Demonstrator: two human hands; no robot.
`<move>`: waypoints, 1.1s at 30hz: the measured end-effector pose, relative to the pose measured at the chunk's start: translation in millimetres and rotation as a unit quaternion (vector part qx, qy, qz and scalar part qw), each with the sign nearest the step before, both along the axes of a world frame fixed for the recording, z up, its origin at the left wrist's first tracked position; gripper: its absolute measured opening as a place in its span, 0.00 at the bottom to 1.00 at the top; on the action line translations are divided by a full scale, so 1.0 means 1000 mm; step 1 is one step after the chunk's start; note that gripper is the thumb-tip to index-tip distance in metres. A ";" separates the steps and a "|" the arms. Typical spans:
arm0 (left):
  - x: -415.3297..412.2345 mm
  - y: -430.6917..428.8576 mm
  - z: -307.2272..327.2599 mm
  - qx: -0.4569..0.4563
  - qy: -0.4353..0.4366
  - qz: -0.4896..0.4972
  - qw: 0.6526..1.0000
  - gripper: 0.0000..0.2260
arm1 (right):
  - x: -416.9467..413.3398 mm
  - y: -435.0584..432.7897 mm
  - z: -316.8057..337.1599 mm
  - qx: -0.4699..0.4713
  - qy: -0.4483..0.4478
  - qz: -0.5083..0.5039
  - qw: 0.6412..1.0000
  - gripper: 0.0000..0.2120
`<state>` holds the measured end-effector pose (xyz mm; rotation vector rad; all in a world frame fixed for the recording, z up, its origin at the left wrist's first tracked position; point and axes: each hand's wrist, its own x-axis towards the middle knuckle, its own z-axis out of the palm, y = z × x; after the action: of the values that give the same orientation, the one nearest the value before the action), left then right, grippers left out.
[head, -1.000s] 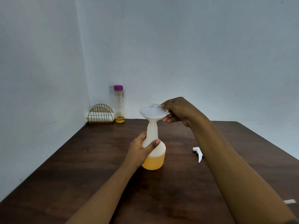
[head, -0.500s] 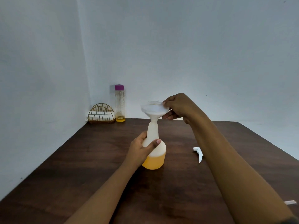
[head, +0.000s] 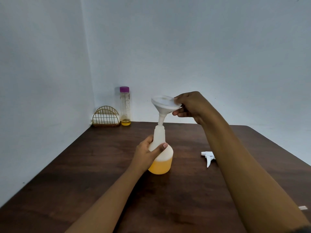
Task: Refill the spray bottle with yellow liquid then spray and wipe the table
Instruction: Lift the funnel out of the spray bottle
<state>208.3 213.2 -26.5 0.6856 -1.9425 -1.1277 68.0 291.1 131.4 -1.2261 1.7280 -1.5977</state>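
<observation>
A white translucent spray bottle stands mid-table, its lower part filled with yellow liquid and its neck uncapped. My left hand grips its shoulder and neck. My right hand pinches the rim of a white funnel, which is tilted, its spout tip just at the bottle's mouth. The white spray head lies on the table to the right, partly behind my right forearm. A clear bottle with a purple cap stands at the back wall with a little yellow liquid at its bottom.
A gold wire holder with white cloths or napkins sits in the back left corner beside the clear bottle. The dark wooden table meets walls at left and back. A small white object lies at the right edge.
My right hand has lifted the funnel up out of the bottle neck and tilted it. My left hand and the spray bottle have stayed put.
</observation>
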 end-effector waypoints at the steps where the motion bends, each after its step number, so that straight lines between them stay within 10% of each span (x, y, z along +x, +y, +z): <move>1: 0.000 0.000 0.000 0.000 0.000 -0.001 1.000 0.20 | 0.000 0.000 -0.002 0.009 0.004 0.001 1.000 0.07; 10: 0.000 0.002 0.001 0.007 -0.004 0.005 1.000 0.21 | -0.003 -0.006 -0.004 0.037 -0.026 0.013 0.999 0.06; 19: 0.009 -0.007 0.000 0.078 0.042 -0.022 0.996 0.25 | -0.024 -0.030 0.004 0.012 -0.243 0.067 0.968 0.05; 23: 0.017 -0.030 0.003 0.121 0.116 0.112 0.980 0.25 | -0.032 -0.067 -0.009 0.032 -0.246 0.059 0.967 0.05; 33: 0.035 -0.133 -0.027 -0.108 -0.360 0.235 0.896 0.23 | -0.048 -0.181 -0.093 0.022 0.044 -0.020 0.999 0.06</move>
<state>243.2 80.3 -53.9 1.5015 -2.2509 -0.3534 20.5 109.7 38.8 -1.2647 1.8428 -1.5421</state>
